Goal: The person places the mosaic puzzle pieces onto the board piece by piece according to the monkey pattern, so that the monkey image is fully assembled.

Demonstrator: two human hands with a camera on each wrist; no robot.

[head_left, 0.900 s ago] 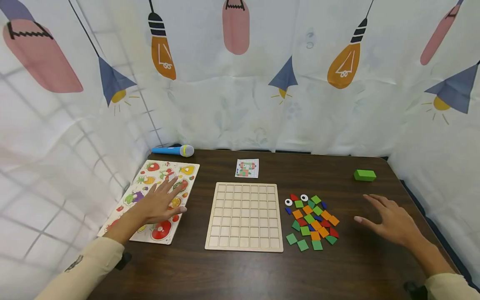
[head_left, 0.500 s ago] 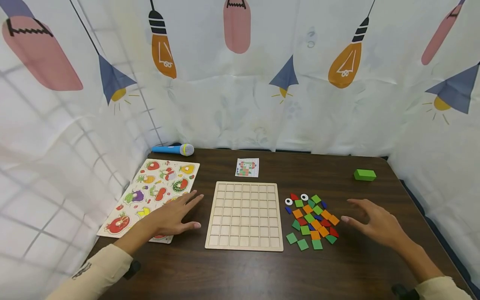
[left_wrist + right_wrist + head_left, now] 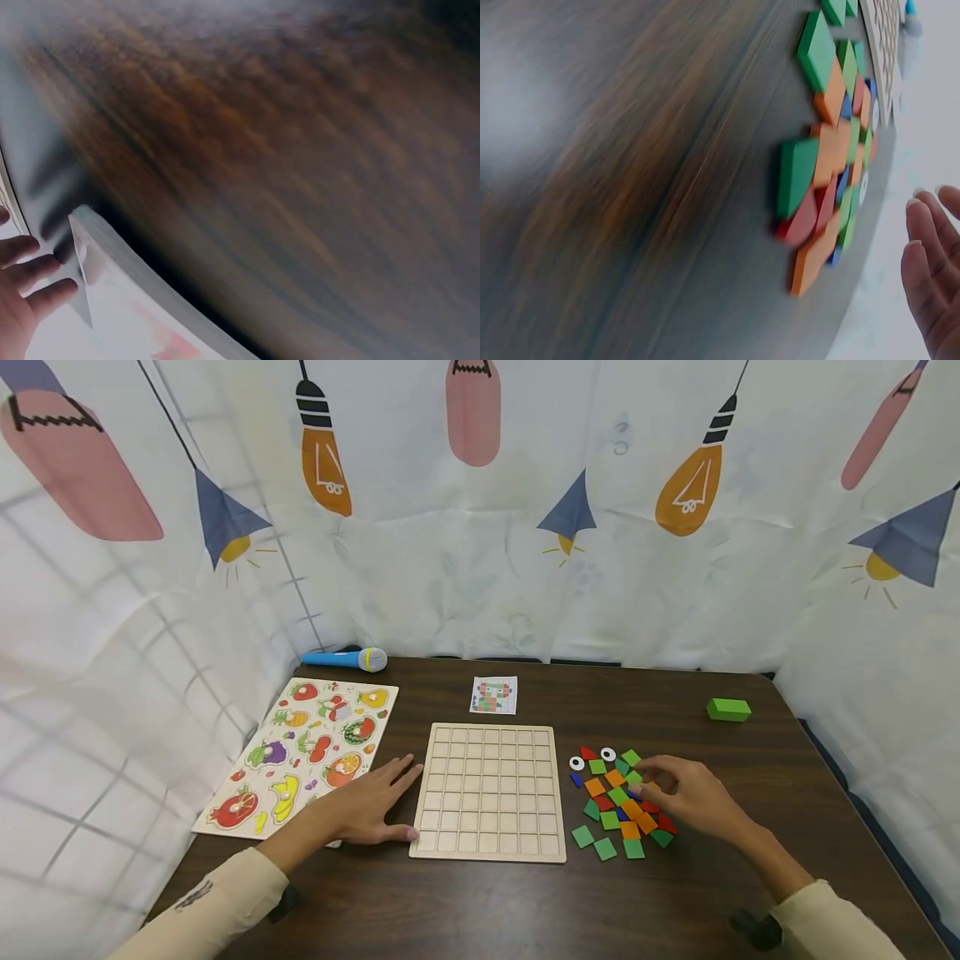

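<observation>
left grip (image 3: 363,807) spread, palm down; right grip (image 3: 688,793) loosely curved

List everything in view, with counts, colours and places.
curtain: count unclear, white printed, behind and beside the table
table: 1, dark brown, beneath everything
toy microphone: 1, blue with grey head, back left
fruit puzzle board: 1, cream with coloured fruit, left
pattern card: 1, white with coloured squares, behind the grid board
grid board: 1, pale wood, centre
loose tiles: many, partly hidden; green, orange, red, blue; right of grid board
discs: 2, white with dark centres, among the tiles
block: 1, green, back right
sleeves: 2, beige, lower corners
left hand: 1, at grid board's left edge
right hand: 1, at the tiles
</observation>
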